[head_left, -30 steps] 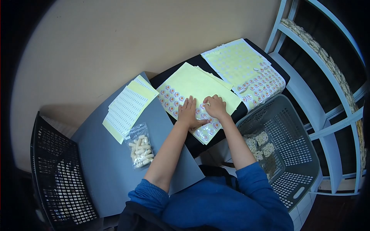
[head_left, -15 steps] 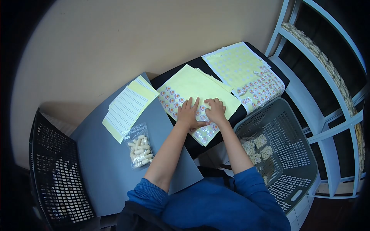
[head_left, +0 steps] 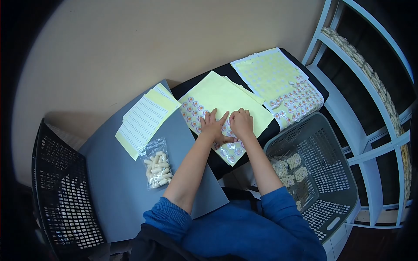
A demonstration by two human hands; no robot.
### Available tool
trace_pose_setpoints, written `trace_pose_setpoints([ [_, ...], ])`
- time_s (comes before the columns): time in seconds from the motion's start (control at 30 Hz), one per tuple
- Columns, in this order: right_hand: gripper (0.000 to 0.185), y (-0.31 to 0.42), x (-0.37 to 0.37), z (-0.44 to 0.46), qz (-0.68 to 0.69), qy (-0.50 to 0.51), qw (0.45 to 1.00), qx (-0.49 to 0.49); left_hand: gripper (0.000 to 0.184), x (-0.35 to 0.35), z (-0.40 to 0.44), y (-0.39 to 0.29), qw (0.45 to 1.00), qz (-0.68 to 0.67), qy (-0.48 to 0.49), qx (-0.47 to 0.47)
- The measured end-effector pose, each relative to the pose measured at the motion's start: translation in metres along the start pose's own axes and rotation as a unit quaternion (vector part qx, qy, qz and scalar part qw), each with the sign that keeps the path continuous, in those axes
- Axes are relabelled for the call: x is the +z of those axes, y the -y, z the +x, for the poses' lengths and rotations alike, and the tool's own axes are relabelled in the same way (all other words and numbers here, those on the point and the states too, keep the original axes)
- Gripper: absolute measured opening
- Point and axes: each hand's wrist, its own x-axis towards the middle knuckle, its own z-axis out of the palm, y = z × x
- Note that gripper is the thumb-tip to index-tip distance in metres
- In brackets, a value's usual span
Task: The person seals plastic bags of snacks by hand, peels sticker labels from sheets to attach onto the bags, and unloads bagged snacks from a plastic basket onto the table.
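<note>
Right now I see the yellow sticker sheet (head_left: pixel 220 91) lying on the black surface (head_left: pixel 271 127), with round stickers (head_left: pixel 188 113) along its near side. My left hand (head_left: pixel 212 129) presses on it, fingers spread wide. Just beside, my right hand (head_left: pixel 242 123) has its fingers bent and bunched narrow over the stickers; I cannot tell whether they pinch one. On the adjoining grey surface (head_left: pixel 119 191), a clear bag of white capsule-shaped pieces (head_left: pixel 157 168) lies near my left forearm, with printed label sheets (head_left: pixel 144 122) beyond.
</note>
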Motion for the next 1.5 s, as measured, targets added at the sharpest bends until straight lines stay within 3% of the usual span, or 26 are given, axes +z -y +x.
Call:
trace_pose_setpoints([
  [0.07, 0.013, 0.002, 0.005, 0.002, -0.073, 0.002, 0.997, -0.015, 0.116, -0.002, 0.000, 0.000, 1.000, -0.014, 0.012, -0.001],
  [0.3, 0.013, -0.005, 0.006, 0.001, -0.111, 0.021, 0.992, -0.048, 0.113, -0.002, 0.001, 0.000, 1.000, -0.011, 0.024, -0.004],
  [0.5, 0.011, -0.007, 0.000, -0.004, -0.071, 0.004, 0.994, -0.081, 0.114, -0.001, 0.002, 0.001, 1.000, -0.008, 0.028, -0.005],
  [0.6, 0.014, -0.008, -0.002, -0.008, 0.011, -0.031, 0.995, -0.094, 0.114, -0.001, 0.002, 0.001, 1.000, -0.012, 0.027, -0.002],
  [0.67, 0.014, -0.009, -0.001, -0.012, 0.065, -0.112, 0.985, -0.111, 0.114, 0.000, 0.002, 0.000, 1.000, -0.002, 0.028, -0.005],
  [0.87, 0.010, -0.004, -0.006, -0.002, 0.020, -0.001, 0.999, -0.043, 0.114, -0.003, 0.000, -0.002, 0.999, -0.011, 0.035, -0.009],
  [1.0, 0.006, -0.005, 0.004, -0.001, -0.041, -0.055, 0.994, -0.087, 0.115, -0.004, 0.001, -0.002, 0.999, -0.001, 0.040, -0.011],
  [1.5, 0.005, -0.020, -0.001, -0.010, 0.049, -0.046, 0.981, -0.184, 0.117, -0.003, 0.004, -0.003, 0.998, -0.009, 0.059, -0.025],
])
